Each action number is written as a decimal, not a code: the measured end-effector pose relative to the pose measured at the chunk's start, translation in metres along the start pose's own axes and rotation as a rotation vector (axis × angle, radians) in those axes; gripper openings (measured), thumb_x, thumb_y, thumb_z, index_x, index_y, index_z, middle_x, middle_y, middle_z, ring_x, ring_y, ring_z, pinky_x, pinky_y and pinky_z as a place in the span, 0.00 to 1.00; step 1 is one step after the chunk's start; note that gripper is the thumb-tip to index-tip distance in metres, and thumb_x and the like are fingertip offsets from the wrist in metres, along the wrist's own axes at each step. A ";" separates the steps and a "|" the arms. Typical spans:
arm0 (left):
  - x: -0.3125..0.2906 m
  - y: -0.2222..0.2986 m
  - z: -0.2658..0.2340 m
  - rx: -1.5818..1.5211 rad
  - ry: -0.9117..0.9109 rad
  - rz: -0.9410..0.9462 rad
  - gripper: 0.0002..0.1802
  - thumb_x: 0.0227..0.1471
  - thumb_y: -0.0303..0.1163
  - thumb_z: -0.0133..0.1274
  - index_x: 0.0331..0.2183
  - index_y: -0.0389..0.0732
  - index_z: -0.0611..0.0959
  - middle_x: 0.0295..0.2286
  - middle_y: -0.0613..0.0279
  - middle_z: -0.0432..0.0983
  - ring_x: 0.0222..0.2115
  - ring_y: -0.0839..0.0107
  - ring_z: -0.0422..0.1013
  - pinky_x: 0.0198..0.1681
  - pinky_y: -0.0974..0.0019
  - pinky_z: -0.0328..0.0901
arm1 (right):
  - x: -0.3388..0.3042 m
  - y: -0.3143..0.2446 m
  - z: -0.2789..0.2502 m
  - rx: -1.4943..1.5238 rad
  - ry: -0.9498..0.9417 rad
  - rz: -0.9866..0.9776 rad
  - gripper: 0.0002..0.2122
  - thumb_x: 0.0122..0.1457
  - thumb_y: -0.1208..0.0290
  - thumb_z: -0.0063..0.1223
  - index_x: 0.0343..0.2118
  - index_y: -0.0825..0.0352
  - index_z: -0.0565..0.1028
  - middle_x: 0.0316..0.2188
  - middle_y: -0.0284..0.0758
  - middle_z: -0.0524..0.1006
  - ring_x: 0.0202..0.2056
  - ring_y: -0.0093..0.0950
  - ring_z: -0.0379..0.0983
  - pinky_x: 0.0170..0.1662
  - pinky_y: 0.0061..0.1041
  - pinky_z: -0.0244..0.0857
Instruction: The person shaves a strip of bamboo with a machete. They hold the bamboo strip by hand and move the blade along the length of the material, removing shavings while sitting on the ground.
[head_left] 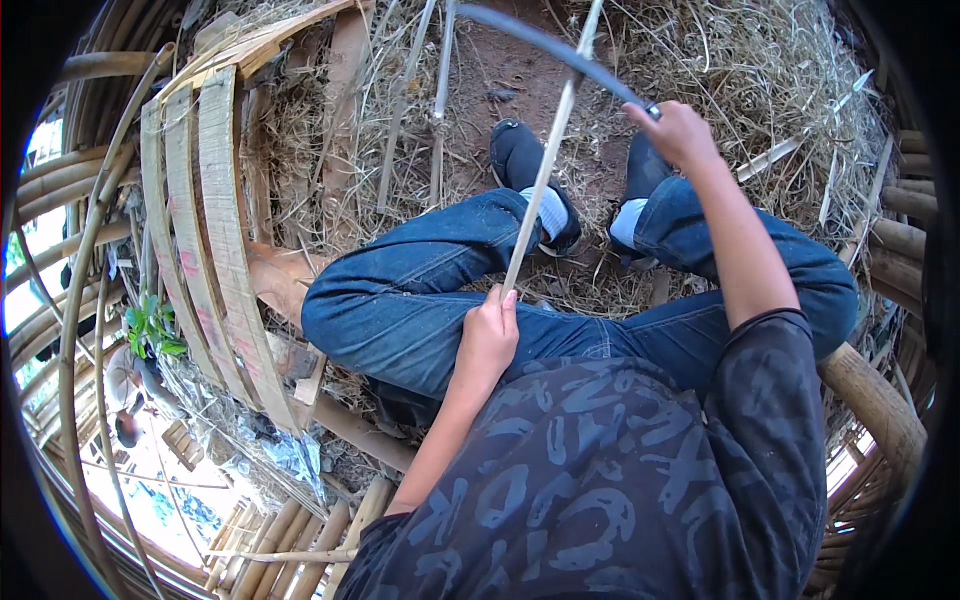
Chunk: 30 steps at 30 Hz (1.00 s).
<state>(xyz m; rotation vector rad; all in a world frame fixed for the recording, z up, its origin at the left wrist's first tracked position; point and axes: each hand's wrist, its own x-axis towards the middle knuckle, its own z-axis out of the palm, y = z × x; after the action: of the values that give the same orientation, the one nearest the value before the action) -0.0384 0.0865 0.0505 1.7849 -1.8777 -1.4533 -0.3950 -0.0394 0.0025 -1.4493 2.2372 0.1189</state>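
My left hand (pixel 488 335) is closed around the lower end of a long, pale bamboo strip (pixel 545 170), close above my left thigh. The strip slants away from me, up past the top edge of the view. Farther out on the right, my right hand (pixel 680 135) grips a curved, long-bladed knife (pixel 540 40); its handle is mostly hidden in my fist. The dark blade reaches to the upper left and crosses the strip near its far part. Whether the edge bites into the strip I cannot tell.
Dry straw and shavings (pixel 740 70) cover the ground around my shoes (pixel 560 225). A slatted wooden frame (pixel 225 200) stands at my left. Bamboo poles (pixel 880 420) wall the place on both sides. Beyond the left wall, a person (pixel 125 385) is partly visible near a green plant (pixel 155 328).
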 end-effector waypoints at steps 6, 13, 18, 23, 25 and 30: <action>-0.004 0.005 -0.003 0.028 -0.004 -0.020 0.15 0.61 0.33 0.39 0.29 0.31 0.73 0.14 0.40 0.67 0.19 0.42 0.69 0.19 0.51 0.58 | -0.040 -0.040 0.000 -0.085 -0.084 -0.257 0.36 0.50 0.30 0.42 0.19 0.69 0.77 0.18 0.42 0.77 0.23 0.38 0.77 0.29 0.36 0.70; -0.003 -0.004 0.001 0.044 0.009 0.005 0.16 0.61 0.33 0.40 0.30 0.30 0.73 0.15 0.40 0.68 0.19 0.42 0.69 0.20 0.51 0.58 | -0.026 -0.022 0.003 -0.135 0.041 -0.361 0.38 0.49 0.28 0.38 0.22 0.68 0.78 0.19 0.44 0.77 0.26 0.42 0.77 0.31 0.39 0.70; -0.002 0.003 0.001 0.067 0.002 -0.017 0.16 0.61 0.34 0.40 0.29 0.30 0.73 0.15 0.39 0.69 0.19 0.42 0.69 0.20 0.50 0.59 | -0.028 -0.039 0.018 0.139 0.036 0.023 0.36 0.51 0.32 0.42 0.19 0.70 0.77 0.21 0.48 0.77 0.30 0.45 0.77 0.33 0.41 0.69; -0.005 0.006 0.004 0.224 0.033 0.012 0.12 0.60 0.33 0.40 0.30 0.34 0.71 0.14 0.41 0.71 0.18 0.44 0.71 0.19 0.46 0.65 | -0.062 -0.062 0.059 0.740 0.034 0.101 0.32 0.57 0.42 0.47 0.14 0.72 0.68 0.09 0.37 0.66 0.16 0.27 0.66 0.21 0.32 0.59; -0.005 0.007 0.004 0.257 0.012 0.028 0.12 0.60 0.33 0.40 0.30 0.34 0.71 0.14 0.41 0.71 0.17 0.44 0.71 0.19 0.46 0.65 | -0.085 -0.066 0.062 0.808 -0.008 0.112 0.31 0.57 0.43 0.48 0.15 0.73 0.68 0.09 0.37 0.66 0.15 0.27 0.66 0.20 0.31 0.58; -0.006 0.006 0.005 0.331 -0.033 0.069 0.10 0.58 0.32 0.42 0.30 0.33 0.69 0.13 0.43 0.71 0.17 0.46 0.72 0.19 0.48 0.66 | -0.143 -0.085 0.032 0.667 -0.243 -0.127 0.23 0.56 0.48 0.51 0.31 0.70 0.77 0.18 0.46 0.74 0.22 0.38 0.72 0.29 0.35 0.64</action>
<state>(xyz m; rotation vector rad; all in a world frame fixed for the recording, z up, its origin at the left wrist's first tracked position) -0.0441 0.0933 0.0551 1.8140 -2.2830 -1.2116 -0.2616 0.0533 0.0499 -1.1237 1.7387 -0.4306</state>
